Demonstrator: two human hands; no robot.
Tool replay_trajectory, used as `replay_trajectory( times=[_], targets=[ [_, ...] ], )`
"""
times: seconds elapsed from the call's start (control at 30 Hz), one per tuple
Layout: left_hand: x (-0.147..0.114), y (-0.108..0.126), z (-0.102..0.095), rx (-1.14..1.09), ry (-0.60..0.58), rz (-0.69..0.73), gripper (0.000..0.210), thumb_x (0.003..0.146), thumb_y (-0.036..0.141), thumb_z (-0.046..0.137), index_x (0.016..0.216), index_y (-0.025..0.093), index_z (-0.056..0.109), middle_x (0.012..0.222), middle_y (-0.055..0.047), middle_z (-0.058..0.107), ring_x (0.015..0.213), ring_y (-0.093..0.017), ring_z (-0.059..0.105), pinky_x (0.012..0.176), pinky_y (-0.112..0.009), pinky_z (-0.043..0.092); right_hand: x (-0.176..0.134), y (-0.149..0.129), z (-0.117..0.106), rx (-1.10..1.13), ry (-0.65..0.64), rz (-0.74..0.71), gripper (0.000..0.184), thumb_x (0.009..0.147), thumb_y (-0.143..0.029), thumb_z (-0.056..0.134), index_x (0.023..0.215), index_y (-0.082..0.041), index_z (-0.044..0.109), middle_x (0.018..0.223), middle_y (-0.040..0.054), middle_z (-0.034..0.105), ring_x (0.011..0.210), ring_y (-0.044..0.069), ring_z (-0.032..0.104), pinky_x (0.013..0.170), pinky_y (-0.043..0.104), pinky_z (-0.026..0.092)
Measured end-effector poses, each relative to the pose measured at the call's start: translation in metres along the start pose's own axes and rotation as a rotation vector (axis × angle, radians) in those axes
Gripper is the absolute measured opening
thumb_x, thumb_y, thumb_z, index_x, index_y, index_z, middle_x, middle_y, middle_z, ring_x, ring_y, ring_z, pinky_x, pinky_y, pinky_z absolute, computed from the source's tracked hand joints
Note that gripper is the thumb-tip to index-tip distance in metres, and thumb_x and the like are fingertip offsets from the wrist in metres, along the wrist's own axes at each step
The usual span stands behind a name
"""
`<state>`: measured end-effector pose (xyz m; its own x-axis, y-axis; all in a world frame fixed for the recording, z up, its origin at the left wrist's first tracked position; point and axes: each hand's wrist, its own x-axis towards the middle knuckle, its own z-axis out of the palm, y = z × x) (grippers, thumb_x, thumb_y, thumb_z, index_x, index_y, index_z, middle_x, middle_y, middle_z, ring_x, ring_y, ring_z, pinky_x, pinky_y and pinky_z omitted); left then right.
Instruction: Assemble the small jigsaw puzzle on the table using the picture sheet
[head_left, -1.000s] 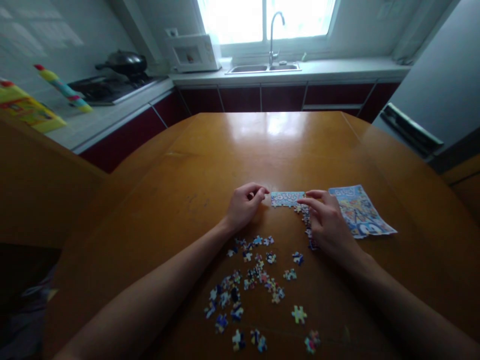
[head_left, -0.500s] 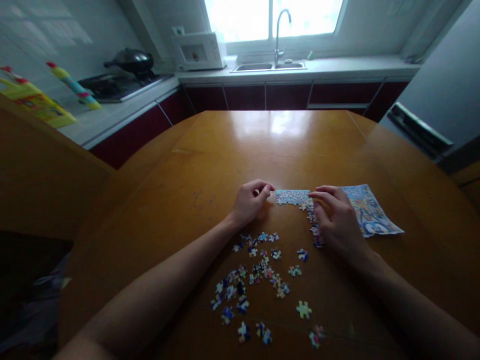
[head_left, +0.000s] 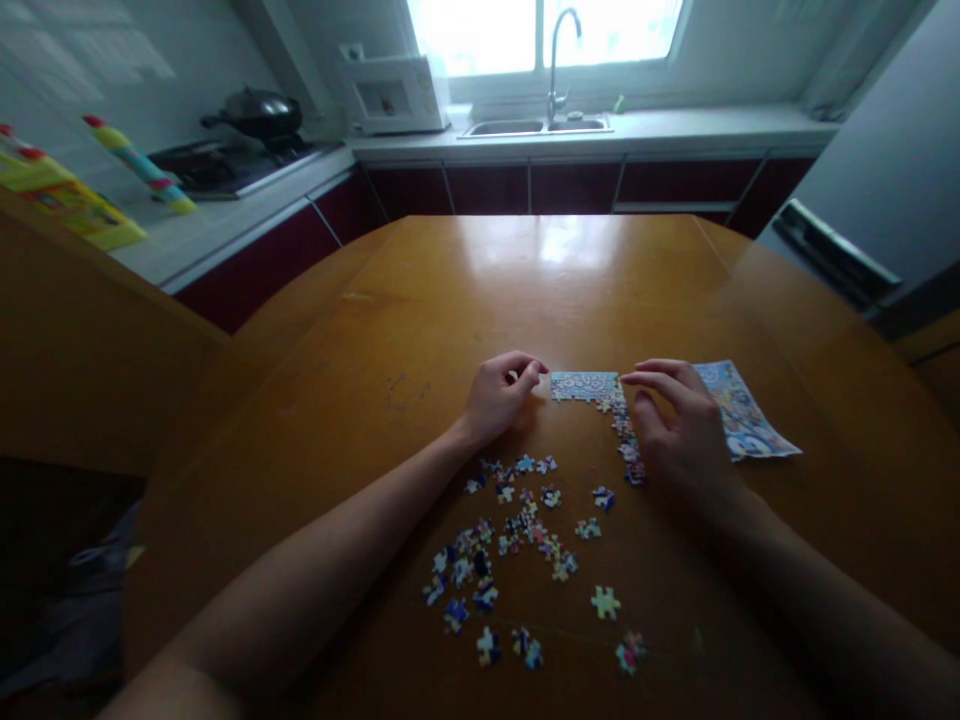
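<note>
The person's left hand (head_left: 499, 400) is resting on the wooden tabletop (head_left: 465, 300) with its fingers (head_left: 525, 372) curled loosely together, the tips lying just beside the left end of the assembled puzzle strip (head_left: 585, 385); whether they are pinching a piece cannot be told. The right hand (head_left: 679, 430) is hovering low over the joined pieces, its thumb and forefinger held slightly apart above the corner where the strip is meeting a column of joined pieces (head_left: 626, 440) running down toward the person. Nothing is showing between those fingers.

The strip is lying flat near the middle of the tabletop, between the two hands. Just to its right, partly covered by the right hand, a printed reference picture (head_left: 742, 425) is lying flat. Closer to the person, loose puzzle pieces (head_left: 517, 530) are lying scattered between the forearms, with a pale green piece (head_left: 604, 602) sitting apart at the near right.

Beyond the tabletop, a sink with a tall faucet (head_left: 559, 60) is standing under the window, a microwave (head_left: 394, 95) to its left, and a dark wok (head_left: 259, 110) is sitting on the stove.
</note>
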<state>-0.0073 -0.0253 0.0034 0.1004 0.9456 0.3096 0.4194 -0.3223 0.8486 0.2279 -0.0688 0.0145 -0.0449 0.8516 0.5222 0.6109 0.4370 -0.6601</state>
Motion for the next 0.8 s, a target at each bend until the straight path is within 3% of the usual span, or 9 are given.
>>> replay_trajectory(
  times=[0.5,0.63,0.73,0.8],
  targets=[
    [0.001,0.0,0.001,0.012,-0.001,0.006,0.023,0.09,0.029,0.055,0.084,0.016,0.073,0.073,-0.003,0.069,0.063,-0.012,0.058,0.058,-0.025,0.042,-0.001,0.0,-0.001,0.001,-0.008,-0.013,0.02,0.089,-0.014,0.052,0.095,-0.021,0.07,0.108,0.0101,0.062,0.107,0.026,0.058,0.096,0.046,0.047],
    [0.001,0.002,0.001,0.015,0.003,0.007,0.024,0.09,0.029,0.054,0.082,0.016,0.073,0.073,-0.003,0.07,0.063,-0.012,0.058,0.058,-0.024,0.042,0.001,-0.002,-0.003,0.009,-0.029,-0.017,0.019,0.088,-0.015,0.053,0.095,-0.021,0.07,0.105,0.0093,0.063,0.103,0.025,0.059,0.088,0.043,0.05],
    [0.001,0.002,0.001,0.031,0.014,0.012,0.024,0.089,0.029,0.054,0.082,0.016,0.073,0.074,-0.003,0.07,0.063,-0.012,0.058,0.057,-0.024,0.042,0.004,-0.012,-0.011,0.061,-0.118,-0.067,0.017,0.088,-0.017,0.056,0.098,-0.021,0.07,0.103,0.0082,0.064,0.094,0.022,0.06,0.076,0.036,0.05],
    [0.002,0.002,0.002,0.039,0.016,0.02,0.024,0.09,0.029,0.054,0.082,0.016,0.073,0.075,-0.003,0.071,0.063,-0.011,0.057,0.057,-0.024,0.042,0.004,-0.026,-0.023,0.104,-0.276,-0.121,0.016,0.089,-0.019,0.057,0.1,-0.021,0.069,0.101,0.0066,0.064,0.087,0.019,0.06,0.073,0.034,0.049]
  ],
)
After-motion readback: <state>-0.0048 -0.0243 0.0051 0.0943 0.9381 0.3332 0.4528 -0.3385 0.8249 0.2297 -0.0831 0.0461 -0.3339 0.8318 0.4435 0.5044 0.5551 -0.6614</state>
